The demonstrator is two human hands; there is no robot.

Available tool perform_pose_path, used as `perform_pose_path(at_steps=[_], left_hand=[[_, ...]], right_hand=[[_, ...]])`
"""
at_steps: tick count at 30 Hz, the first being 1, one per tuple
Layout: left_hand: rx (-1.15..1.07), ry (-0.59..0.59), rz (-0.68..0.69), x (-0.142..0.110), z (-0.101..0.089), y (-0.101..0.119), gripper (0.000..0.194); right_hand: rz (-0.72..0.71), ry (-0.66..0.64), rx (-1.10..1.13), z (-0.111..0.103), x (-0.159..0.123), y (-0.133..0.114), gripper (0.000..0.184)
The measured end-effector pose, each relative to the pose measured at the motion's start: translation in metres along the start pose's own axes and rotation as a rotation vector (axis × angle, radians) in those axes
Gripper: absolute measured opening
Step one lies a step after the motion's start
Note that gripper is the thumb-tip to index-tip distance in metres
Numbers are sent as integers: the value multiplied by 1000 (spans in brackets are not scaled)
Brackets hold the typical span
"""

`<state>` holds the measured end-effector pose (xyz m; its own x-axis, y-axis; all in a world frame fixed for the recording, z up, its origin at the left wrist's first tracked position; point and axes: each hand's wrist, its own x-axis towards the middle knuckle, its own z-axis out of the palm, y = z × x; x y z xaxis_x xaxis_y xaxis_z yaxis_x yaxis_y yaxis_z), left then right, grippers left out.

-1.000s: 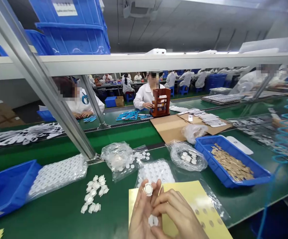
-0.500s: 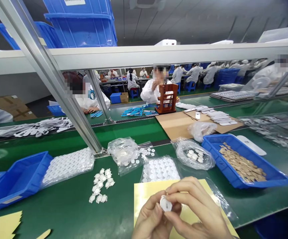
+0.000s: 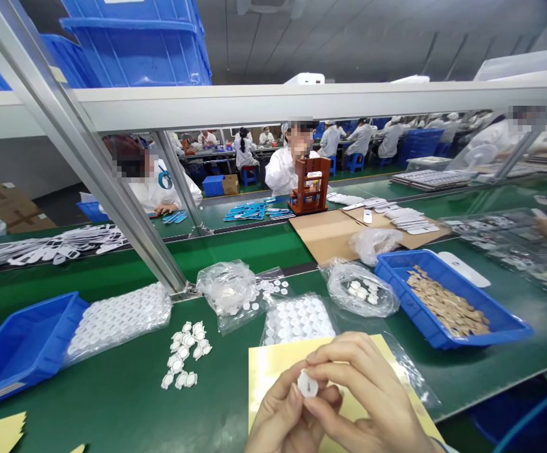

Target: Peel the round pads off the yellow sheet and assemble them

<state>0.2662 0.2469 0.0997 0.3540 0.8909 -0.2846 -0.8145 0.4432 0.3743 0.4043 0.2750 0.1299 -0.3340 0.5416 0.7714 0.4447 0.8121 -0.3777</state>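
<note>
At the green table (image 3: 112, 393) in front of you, your left hand (image 3: 282, 412) and right hand (image 3: 367, 402) meet low over a smooth yellow sheet (image 3: 273, 371). A small, roundish white piece (image 3: 307, 384) sits between them, just above the sheet and not resting on it. Your fingers (image 3: 343, 358) are curled and pressed close, pinching the white piece from both sides, and they hide part of its outline.

Just beyond the sheet, a clear plastic sleeve of white round pads (image 3: 296, 321) lies flat, its pads packed in tidy rows. To its left is a loose heap of small white ring-shaped pieces (image 3: 183, 352) on the bare green surface. Farther left, a puffy plastic-wrapped sheet of white dimpled pads (image 3: 117, 321) lies against a shallow blue plastic bin (image 3: 22, 358).

A crumpled clear bag (image 3: 228, 286) sits by the metal upright, with loose white discs spilling beside it, and a second bag holding white pieces (image 3: 360, 289) lies to the right. Beside that, a blue plastic tray (image 3: 396, 274) holds a mound of flat tan pieces (image 3: 443, 302). Across the table, a person in a white coat (image 3: 285, 173) sits behind a wooden rack (image 3: 308, 185).
</note>
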Motion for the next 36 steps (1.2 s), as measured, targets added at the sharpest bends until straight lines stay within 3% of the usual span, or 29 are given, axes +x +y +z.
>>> perform_pose_path(at_steps=[7,14,20,24,26,28,29,32,36], left_hand=[[109,94,22,-4,14,9,24],[366,144,179,0,16,13,21],[367,167,223,15,-3,2,20],[517,181,204,19,-26,9,30],[850,300,276,12,-43,24,32],[1292,514,419,1,-65,45,34],[1395,627,480,-5,-77,56,34],[1562,894,586,-22,-115,88,29],[1750,1114,597,-29,-146,108,29]], right_hand=[[2,14,-14,-1,3,-1,19],[5,-17,-60,1,-1,1,23],[8,-78,-169,19,-15,5,17],[94,-142,-260,30,-37,48,17],[298,-145,-416,24,-45,86,29],[656,-253,-543,10,-49,125,34],[805,-284,-582,1,-50,142,34],[958,-285,-653,-24,-50,173,36],[960,-279,-619,-34,-53,172,39]])
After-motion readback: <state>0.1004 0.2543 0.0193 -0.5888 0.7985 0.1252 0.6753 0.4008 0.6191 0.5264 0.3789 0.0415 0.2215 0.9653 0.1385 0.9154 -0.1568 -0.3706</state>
